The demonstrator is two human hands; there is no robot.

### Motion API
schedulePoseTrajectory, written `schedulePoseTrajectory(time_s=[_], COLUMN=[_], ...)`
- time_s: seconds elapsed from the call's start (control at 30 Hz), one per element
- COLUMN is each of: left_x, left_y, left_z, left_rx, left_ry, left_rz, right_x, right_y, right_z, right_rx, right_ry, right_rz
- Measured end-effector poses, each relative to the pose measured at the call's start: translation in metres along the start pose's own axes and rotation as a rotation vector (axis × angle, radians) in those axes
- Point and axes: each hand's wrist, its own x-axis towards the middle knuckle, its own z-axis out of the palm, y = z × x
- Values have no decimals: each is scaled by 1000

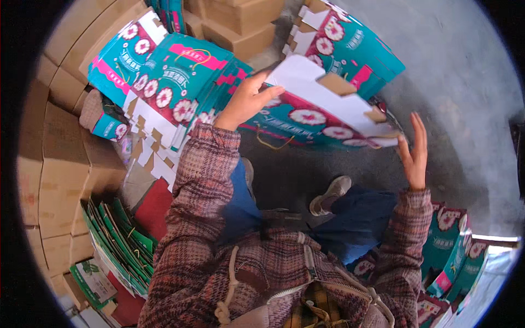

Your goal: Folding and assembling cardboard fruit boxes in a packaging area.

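Note:
My left hand (249,101) grips one end of a teal and maroon gift carton (298,127) with round white-and-pink pictures. White tabbed flaps run along the carton's upper edge, and a yellow cord handle (273,145) hangs below it. At the carton's other end is my right hand (414,156), its fingers stretched upward and apart. The thumb there is at the carton's corner; whether it touches I cannot tell. Left of my left hand lie flattened cartons (188,63) of the same print, stacked and overlapping, with white tabs toward me.
Brown cardboard boxes (65,169) are piled along the left and at the back. More teal cartons (358,52) stand beyond the held one, and printed cartons (445,240) stand at lower right. Green folded cartons (117,235) are bundled at lower left. My shoes (331,194) are on the dark floor.

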Motion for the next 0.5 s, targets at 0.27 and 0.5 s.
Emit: schedulePoseTrajectory(time_s=[0.27,0.5], left_x=[11,12], left_y=[-9,-45], left_z=[18,27], left_rx=[-46,400], left_ry=[-236,179], left_rz=[-133,95], right_x=[-13,-22], right_y=[14,-16], right_z=[4,37], right_rx=[531,392], right_ry=[-807,-692], right_rz=[338,-34])
